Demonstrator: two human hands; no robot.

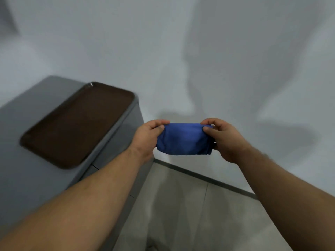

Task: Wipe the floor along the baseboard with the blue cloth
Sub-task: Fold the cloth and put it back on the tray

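Observation:
A folded blue cloth [183,139] is stretched between both hands in the air, in front of a white wall. My left hand [147,137] pinches its left end and my right hand [223,140] pinches its right end. Below them a dark grey baseboard [204,177] runs diagonally from the cabinet's corner toward the lower right, along the foot of the wall. The light tiled floor [199,214] lies beneath it, well under the cloth.
A grey cabinet [23,178] stands at the left against the wall, with a brown tray [76,125] lying on its top. The cabinet's side drops to the floor next to my left forearm. Shadows of my arms fall on the wall.

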